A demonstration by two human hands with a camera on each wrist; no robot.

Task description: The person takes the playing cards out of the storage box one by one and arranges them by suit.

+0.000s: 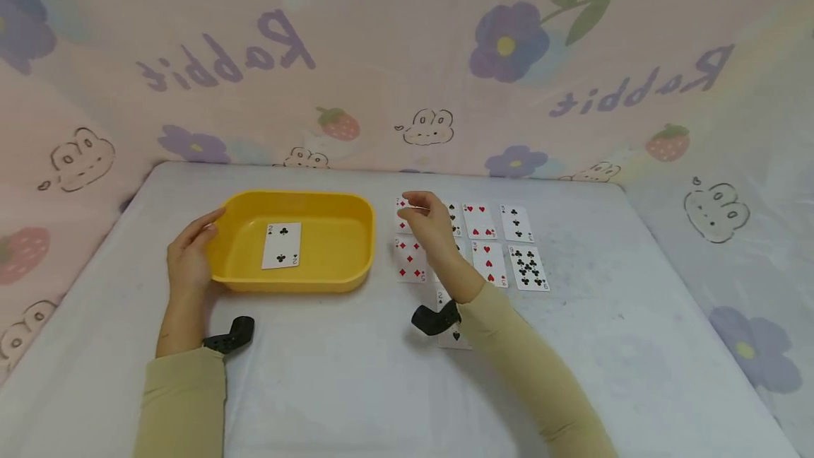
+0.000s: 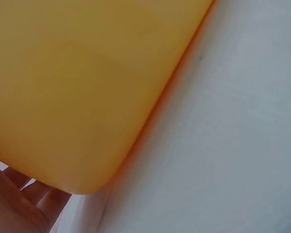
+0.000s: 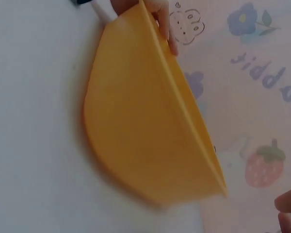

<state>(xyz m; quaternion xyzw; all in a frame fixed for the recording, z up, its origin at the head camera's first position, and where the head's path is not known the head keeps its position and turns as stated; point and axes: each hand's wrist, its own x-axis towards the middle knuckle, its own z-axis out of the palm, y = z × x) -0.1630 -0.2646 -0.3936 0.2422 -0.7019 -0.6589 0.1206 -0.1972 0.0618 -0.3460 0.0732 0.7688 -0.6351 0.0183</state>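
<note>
A two of clubs (image 1: 281, 246) lies face up inside a yellow plastic tub (image 1: 324, 285). At the tub's left end, my left hand (image 1: 191, 253) holds the rim. My right hand (image 1: 435, 228) hovers over the left column of face-up playing cards, thumb and forefinger apart, with nothing visible between them. Below that hand are a partly covered diamond card (image 1: 402, 226) and a five of diamonds (image 1: 410, 268). Only the right fingertips (image 3: 288, 203) show at the edge of the right wrist view.
Further right lie heart cards (image 1: 480, 223), a three of clubs (image 1: 517, 225) and a nine of clubs (image 1: 529, 268). Spade cards are partly hidden by my right arm, one (image 1: 454, 339) nearer the front. A patterned cloth (image 1: 381, 55) rises behind the white table (image 1: 331, 373).
</note>
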